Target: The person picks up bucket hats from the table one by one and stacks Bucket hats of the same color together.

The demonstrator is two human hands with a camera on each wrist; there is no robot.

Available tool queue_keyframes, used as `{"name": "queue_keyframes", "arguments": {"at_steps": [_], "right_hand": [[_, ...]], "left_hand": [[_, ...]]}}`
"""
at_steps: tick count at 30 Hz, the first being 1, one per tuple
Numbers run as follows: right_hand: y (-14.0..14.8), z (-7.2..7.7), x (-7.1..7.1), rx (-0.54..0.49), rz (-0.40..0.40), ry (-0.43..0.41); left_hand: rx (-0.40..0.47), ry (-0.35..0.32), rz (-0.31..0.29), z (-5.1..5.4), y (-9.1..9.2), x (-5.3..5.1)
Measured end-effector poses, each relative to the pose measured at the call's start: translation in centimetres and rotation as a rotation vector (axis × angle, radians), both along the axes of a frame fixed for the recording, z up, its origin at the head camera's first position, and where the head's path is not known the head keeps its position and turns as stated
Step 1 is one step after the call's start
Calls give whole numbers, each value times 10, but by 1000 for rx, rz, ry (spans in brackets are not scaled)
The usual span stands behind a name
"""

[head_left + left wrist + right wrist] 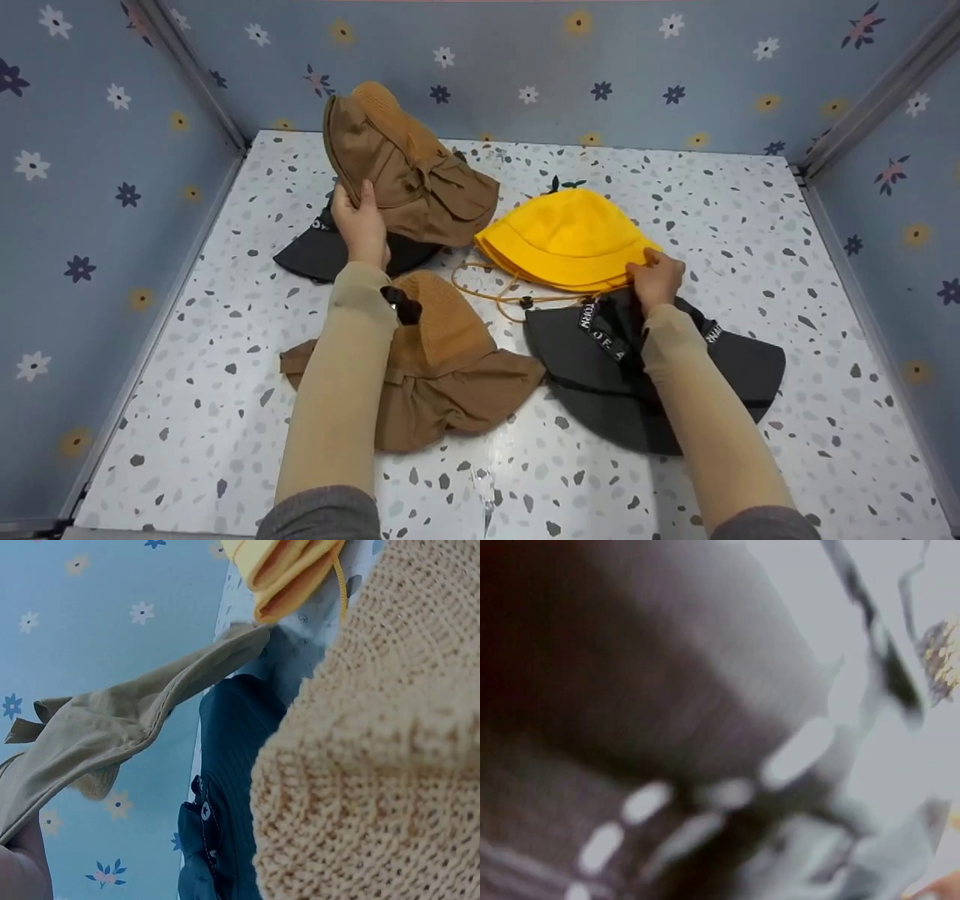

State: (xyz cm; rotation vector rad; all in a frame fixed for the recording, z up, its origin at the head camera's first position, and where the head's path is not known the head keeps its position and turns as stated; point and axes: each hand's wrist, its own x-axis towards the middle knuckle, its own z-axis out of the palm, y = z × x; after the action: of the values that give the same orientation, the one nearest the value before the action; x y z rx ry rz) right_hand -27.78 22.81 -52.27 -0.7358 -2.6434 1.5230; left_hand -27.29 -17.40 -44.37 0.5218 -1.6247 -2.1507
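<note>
Grey sleeves (322, 514) foremost; left hand (364, 225) grips brown hat (405, 180) left of yellow hat (570, 232), whose brim (540, 262) right hand (658, 277) pinches, cord (559, 298) best kept unsnagged.

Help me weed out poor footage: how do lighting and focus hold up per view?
Head: fairly even light, yellow hat and raised brown hat distinct; left wrist: bluish cast, black hat looking teal, nearby knit fabric readable; right wrist: heavily blurred, dark at upper left, washed out at right, white marks smeared.
</note>
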Motion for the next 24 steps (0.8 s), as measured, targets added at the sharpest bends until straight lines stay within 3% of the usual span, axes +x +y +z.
{"name": "queue_keyframes", "arguments": {"at_steps": [6,10,13,17,24], "right_hand": [[-19,8,-1,263,27,101],[-35,16,-1,236,50,169],[-49,22,-1,92,82,191],[-67,30,-1,-229,116,161],[-90,37,-3,-833,158,-47]], "left_hand": [[62,76,62,-2,9,-1],[172,166,44,-4,19,0],[247,187,29,-6,26,1],[304,192,16,-9,33,3],[454,209,9,-10,40,4]]}}
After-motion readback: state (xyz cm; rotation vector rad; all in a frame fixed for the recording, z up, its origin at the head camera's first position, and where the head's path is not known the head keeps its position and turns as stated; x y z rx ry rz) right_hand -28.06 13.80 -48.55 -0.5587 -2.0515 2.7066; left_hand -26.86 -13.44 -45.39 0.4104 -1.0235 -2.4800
